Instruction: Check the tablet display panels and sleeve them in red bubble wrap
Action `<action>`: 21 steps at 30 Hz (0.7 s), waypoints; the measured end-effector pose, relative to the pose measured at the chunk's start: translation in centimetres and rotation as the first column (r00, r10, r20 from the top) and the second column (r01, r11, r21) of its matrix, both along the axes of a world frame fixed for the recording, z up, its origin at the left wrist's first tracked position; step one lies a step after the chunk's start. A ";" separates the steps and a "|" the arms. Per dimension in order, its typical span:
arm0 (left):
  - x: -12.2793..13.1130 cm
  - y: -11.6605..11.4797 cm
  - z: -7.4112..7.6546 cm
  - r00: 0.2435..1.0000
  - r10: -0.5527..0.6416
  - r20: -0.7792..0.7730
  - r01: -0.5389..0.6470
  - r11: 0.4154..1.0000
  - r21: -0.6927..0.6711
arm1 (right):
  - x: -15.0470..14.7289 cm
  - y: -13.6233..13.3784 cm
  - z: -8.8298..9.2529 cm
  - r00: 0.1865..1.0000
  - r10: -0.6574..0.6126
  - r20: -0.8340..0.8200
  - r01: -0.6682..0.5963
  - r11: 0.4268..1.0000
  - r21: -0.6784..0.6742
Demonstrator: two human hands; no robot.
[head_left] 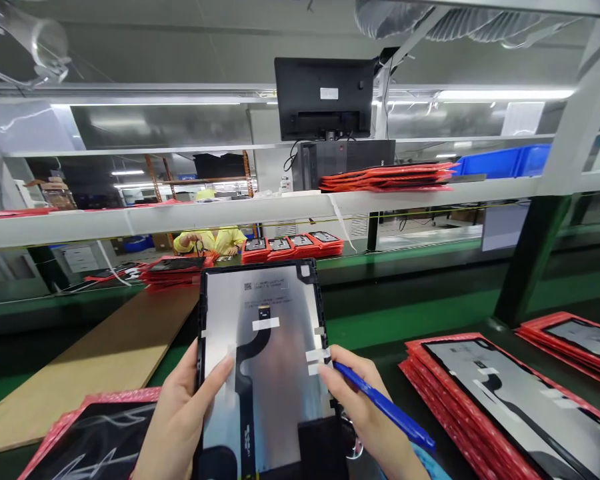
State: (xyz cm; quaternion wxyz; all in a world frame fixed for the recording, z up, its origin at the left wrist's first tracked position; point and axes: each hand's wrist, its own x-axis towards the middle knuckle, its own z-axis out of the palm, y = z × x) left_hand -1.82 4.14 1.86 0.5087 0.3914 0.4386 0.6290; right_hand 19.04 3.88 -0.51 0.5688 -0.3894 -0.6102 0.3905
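Observation:
Both my hands hold up a tablet screen panel (280,373), its silvery back facing me, with a black frame, a dark flex cable and white tape strips. My left hand (180,407) grips the left edge, thumb on the back. My right hand (360,400) grips the right edge, thumb by the white tape. A blue pen (385,403) is tucked in my right hand too, pointing down to the right. The fingers behind the panel are hidden. Right of it, a similar panel (535,400) lies on stacked red bubble-wrap sleeves (460,413).
At lower left, a dark glossy panel (100,443) lies on red wrap beside a brown board (95,353). Several red-wrapped panels (295,245) sit across the bench. A white shelf beam (230,215) crosses ahead, below a monitor (325,99). A person in yellow (215,240) works beyond.

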 end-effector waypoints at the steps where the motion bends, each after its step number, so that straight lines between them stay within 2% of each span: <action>1: 0.1 -0.1 -0.2 1.000 0.010 0.005 -0.010 1.000 -0.006 | -0.1 0.1 -0.1 0.999 -0.020 0.040 0.020 1.000 -0.001; 5: 0.5 0.1 -0.9 0.998 0.044 0.049 -0.044 0.999 0.013 | -0.6 0.6 -0.3 0.994 -0.071 0.088 0.071 0.997 -0.001; 9: 0.0 0.9 -1.6 0.995 0.040 0.089 -0.040 0.999 -0.003 | -0.8 0.8 -0.6 0.997 -0.072 -0.027 0.071 0.997 -0.040; 12: -0.6 1.4 -1.8 0.992 0.014 0.128 -0.016 1.000 0.016 | -0.4 1.2 -1.4 0.989 -0.033 -0.142 0.021 0.996 -0.083; 15: -1.0 1.6 -1.9 0.993 -0.018 0.117 0.015 1.000 0.020 | 0.0 2.3 -2.6 0.987 0.027 -0.160 -0.046 0.993 -0.113; 18: -1.1 1.5 -2.1 1.000 0.008 0.028 -0.010 0.998 0.067 | 0.1 3.4 -3.0 0.984 0.058 -0.169 -0.078 0.990 -0.115; 20: -1.3 1.4 -2.6 0.980 0.134 -0.144 -0.105 0.976 0.191 | 0.0 3.7 -2.7 0.978 0.085 -0.192 -0.107 0.988 -0.112; 21: -1.5 1.4 -3.0 0.937 0.240 -0.255 -0.162 0.943 0.290 | -0.1 3.7 -2.5 0.972 0.096 -0.213 -0.122 0.986 -0.113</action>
